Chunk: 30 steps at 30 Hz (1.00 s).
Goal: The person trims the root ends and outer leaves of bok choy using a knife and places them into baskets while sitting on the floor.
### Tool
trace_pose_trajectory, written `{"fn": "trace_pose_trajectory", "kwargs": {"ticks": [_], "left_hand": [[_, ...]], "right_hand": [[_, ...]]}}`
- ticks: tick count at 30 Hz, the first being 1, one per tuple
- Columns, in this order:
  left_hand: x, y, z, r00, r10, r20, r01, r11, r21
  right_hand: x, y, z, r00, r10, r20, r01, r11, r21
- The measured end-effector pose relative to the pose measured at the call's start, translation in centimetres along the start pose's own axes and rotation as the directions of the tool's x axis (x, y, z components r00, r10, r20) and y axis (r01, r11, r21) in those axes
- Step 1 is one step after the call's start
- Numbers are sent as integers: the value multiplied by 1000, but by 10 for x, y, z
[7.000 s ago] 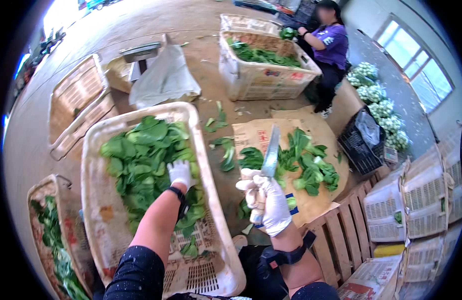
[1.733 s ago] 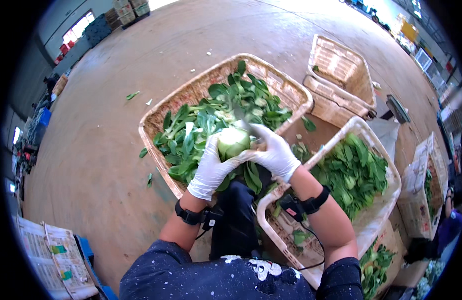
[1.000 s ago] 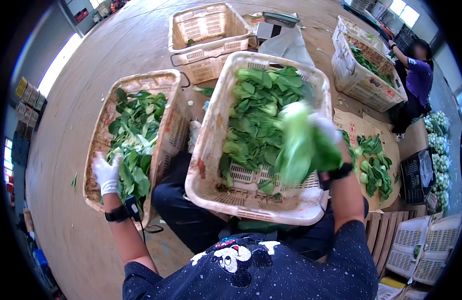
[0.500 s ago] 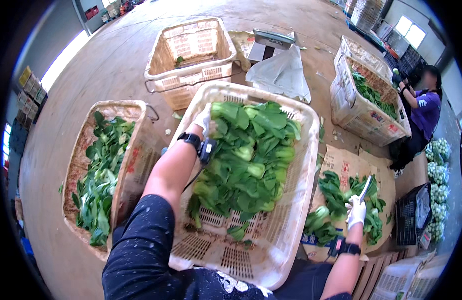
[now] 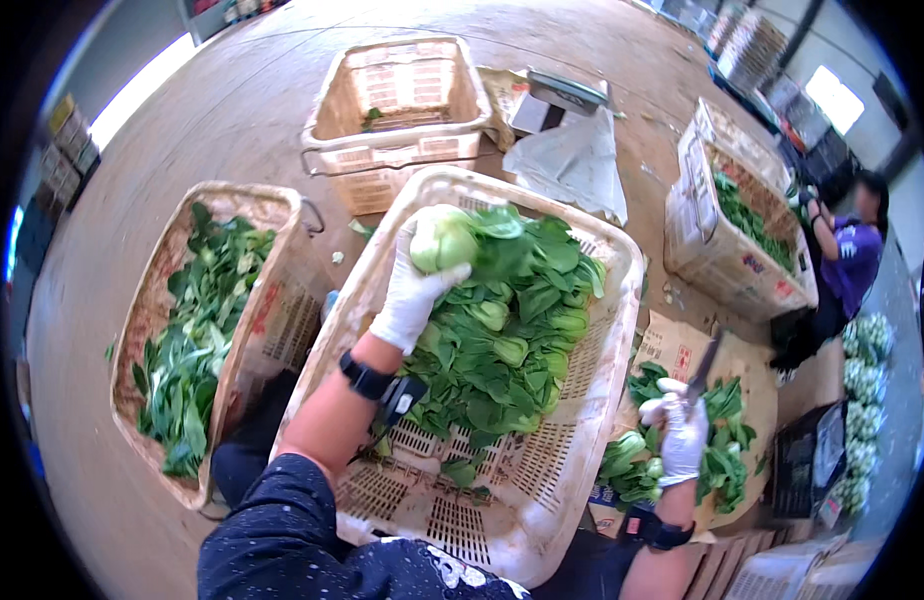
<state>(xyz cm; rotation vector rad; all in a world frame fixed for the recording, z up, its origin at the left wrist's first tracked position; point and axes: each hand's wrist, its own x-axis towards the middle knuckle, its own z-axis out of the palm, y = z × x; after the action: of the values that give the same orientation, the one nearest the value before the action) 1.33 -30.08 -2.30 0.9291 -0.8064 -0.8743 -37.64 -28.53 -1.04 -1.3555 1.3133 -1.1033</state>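
Observation:
My left hand, in a white glove, grips a bok choy by its pale base, leaves pointing right. It is over the upper left part of a large off-white plastic crate. Rows of green bok choy lie inside that crate. My right hand, also gloved, is closed around a knife with the blade pointing up. Beneath it, loose bok choy lies on a flattened brown cardboard sheet to the right of the crate.
A crate of loose leaves stands at my left. Farther off are another crate with few leaves, a scale and a white sheet. At the right, a co-worker sits by a crate of greens; a black crate is nearer.
My left hand has lifted a bok choy above the rows, its base now in view. My right hand has shifted slightly left, turning the knife. The view has tilted a little.

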Motion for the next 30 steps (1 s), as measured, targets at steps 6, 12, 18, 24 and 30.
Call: {"fn": "trace_pose_trajectory", "kwargs": {"ticks": [6,12,18,24,30], "left_hand": [[-109,141,-45,985,137,105,-147,984,96],[-200,198,-108,986,-5,-166,43,974,223],[-244,216,-144,780,626,-10,5,10,1000],[-274,273,-193,887,460,36,-49,15,999],[-265,244,-227,939,102,-328,4,952,307]], "right_hand": [[-62,-82,133,905,-228,361,234,972,27],[-141,-158,271,675,-170,718,9,975,222],[-203,-156,374,545,-329,771,-68,899,432],[-203,-168,391,267,-319,909,-235,894,382],[-198,-185,427,416,-665,620,676,682,279]]}}
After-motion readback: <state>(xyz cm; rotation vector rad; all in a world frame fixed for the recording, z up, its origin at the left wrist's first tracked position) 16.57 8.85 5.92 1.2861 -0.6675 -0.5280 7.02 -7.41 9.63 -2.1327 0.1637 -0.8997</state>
